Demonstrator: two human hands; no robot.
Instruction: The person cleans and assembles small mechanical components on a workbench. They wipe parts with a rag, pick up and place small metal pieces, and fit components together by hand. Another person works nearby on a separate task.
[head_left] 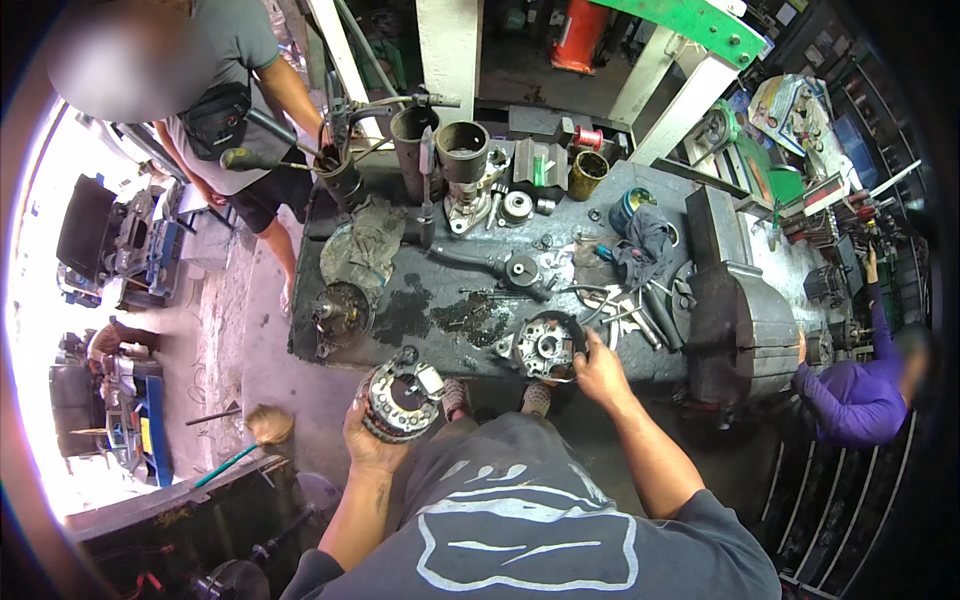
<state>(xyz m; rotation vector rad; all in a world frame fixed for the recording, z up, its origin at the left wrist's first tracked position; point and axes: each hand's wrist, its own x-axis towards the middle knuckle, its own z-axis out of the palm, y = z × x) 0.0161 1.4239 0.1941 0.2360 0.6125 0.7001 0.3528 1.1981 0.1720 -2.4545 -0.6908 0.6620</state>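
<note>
Left hand (372, 445): fingers clamped round silver, ring-shaped metal housing (390, 403); right hand (601, 373): fingers gripping black-rimmed round metal casting (528, 347); pieces separated, unjoined.

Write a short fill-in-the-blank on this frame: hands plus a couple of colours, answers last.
1. The person's right hand is on the round, black-rimmed metal housing, while the silver, ring-shaped metal housing is held in the ____.
2. The small flanged spool at the back of the bench is ____.
3. The wide bolted beam crossing the picture's top edge, right of centre, is painted ____.

Missing words: left hand; red; green.
</note>
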